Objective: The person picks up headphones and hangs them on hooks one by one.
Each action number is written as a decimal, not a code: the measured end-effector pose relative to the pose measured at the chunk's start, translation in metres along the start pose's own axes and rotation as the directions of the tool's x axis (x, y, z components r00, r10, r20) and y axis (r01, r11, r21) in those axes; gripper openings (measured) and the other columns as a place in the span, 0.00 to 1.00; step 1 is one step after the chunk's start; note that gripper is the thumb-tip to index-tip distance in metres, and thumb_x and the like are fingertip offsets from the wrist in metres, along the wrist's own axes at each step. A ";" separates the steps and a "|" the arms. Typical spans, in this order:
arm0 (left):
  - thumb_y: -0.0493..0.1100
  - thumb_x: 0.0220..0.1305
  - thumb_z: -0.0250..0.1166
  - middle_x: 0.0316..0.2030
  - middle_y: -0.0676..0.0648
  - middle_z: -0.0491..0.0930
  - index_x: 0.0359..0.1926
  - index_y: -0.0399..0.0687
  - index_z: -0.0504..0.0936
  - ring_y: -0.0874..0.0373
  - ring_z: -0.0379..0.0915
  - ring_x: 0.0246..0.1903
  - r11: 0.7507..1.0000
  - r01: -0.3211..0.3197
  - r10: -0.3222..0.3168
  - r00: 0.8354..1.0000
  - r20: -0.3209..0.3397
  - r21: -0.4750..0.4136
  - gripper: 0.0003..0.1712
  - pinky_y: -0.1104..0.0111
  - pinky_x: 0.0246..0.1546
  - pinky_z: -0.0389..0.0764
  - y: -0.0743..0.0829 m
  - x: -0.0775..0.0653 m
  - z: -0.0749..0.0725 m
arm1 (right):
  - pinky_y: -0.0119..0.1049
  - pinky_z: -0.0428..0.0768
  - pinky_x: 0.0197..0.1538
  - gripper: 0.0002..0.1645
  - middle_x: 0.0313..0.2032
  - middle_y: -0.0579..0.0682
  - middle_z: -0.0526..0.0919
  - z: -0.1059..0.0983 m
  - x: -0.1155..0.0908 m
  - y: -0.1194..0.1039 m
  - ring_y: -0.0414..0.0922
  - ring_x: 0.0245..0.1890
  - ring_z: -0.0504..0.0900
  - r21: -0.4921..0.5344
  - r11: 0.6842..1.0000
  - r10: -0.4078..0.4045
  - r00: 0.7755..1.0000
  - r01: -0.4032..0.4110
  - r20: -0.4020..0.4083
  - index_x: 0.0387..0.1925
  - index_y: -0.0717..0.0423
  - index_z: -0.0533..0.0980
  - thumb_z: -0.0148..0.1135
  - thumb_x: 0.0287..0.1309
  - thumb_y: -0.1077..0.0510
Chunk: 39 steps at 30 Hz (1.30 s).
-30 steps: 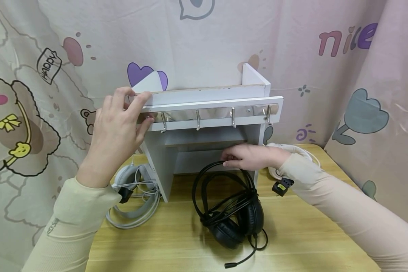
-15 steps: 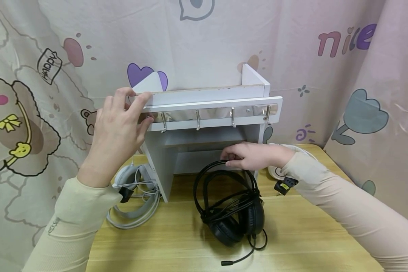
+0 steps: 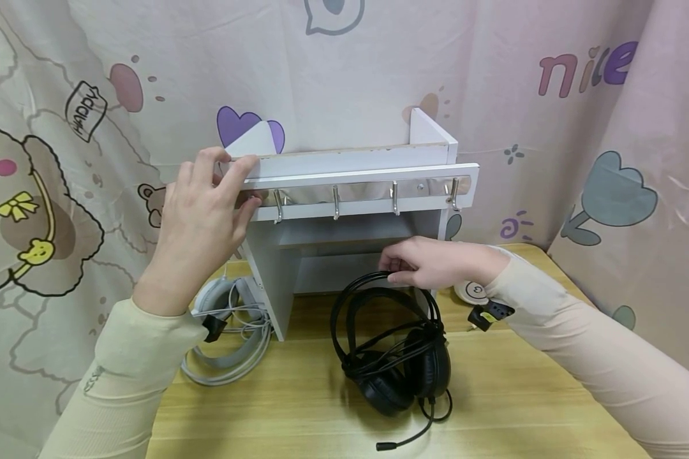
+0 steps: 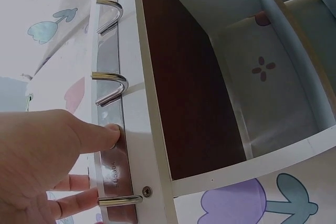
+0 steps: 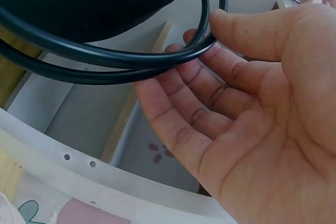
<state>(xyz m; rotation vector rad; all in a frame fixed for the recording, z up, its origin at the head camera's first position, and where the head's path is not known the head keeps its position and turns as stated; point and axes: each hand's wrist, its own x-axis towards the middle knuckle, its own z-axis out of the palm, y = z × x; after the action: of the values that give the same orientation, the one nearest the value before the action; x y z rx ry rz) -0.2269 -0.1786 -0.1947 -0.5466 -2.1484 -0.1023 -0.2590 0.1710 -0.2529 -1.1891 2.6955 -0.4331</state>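
A black headset [image 3: 427, 366] with round earcups, a bundled cable and a boom mic is low in front of the white shelf. My right hand [image 3: 430, 261] pinches the thin bars of its headband; in the right wrist view, thumb and fingertips meet around the black bars [image 5: 121, 61]. A white hook rail [image 3: 364, 191] with a shiny metal strip and several hooks runs across the shelf's upper front. My left hand [image 3: 198, 223] grips the rail's left end. In the left wrist view the thumb [image 4: 100, 136] lies on the metal strip, with fingers behind the board.
A white shelf [image 3: 272, 287] stands on the wooden table [image 3: 252, 414]. Left of it lies a light grey headset [image 3: 212, 296] with a coiled cable. A round white object [image 3: 471, 292] sits at right, partly behind my sleeve. A printed curtain [image 3: 350, 83] hangs behind.
My right hand and the black headset have shifted slightly to the right. The left hand stays at the rail's end.
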 end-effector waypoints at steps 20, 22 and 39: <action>0.42 0.74 0.70 0.62 0.32 0.70 0.73 0.56 0.71 0.34 0.69 0.46 1.000 0.000 -0.001 1.000 0.004 0.012 0.31 0.43 0.38 0.75 0.001 0.000 0.000 | 0.38 0.83 0.45 0.10 0.38 0.43 0.85 -0.003 -0.019 0.002 0.36 0.35 0.80 -0.007 1.000 0.015 0.999 -0.015 -0.046 0.52 0.54 0.82 0.61 0.78 0.56; 0.42 0.74 0.69 0.62 0.32 0.70 0.73 0.56 0.71 0.34 0.69 0.46 1.000 0.000 0.000 1.000 0.006 0.013 0.30 0.44 0.38 0.74 0.001 0.000 0.001 | 0.37 0.84 0.45 0.09 0.38 0.43 0.86 -0.003 -0.021 0.003 0.36 0.35 0.80 -0.010 1.000 0.009 0.998 -0.010 -0.055 0.52 0.54 0.83 0.62 0.78 0.56; 0.41 0.73 0.70 0.62 0.32 0.70 0.72 0.56 0.71 0.34 0.69 0.47 1.000 0.006 -0.006 1.000 0.008 0.002 0.31 0.43 0.39 0.74 0.002 -0.001 0.000 | 0.35 0.81 0.42 0.07 0.36 0.43 0.83 -0.004 -0.038 0.006 0.37 0.33 0.76 0.022 0.999 0.026 0.994 -0.023 -0.109 0.50 0.56 0.81 0.61 0.77 0.60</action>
<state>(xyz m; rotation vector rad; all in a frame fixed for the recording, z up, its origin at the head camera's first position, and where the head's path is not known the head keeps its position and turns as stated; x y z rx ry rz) -0.2258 -0.1771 -0.1953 -0.5400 -2.1581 -0.1011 -0.2383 0.2040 -0.2500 -1.1579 2.7869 -0.5364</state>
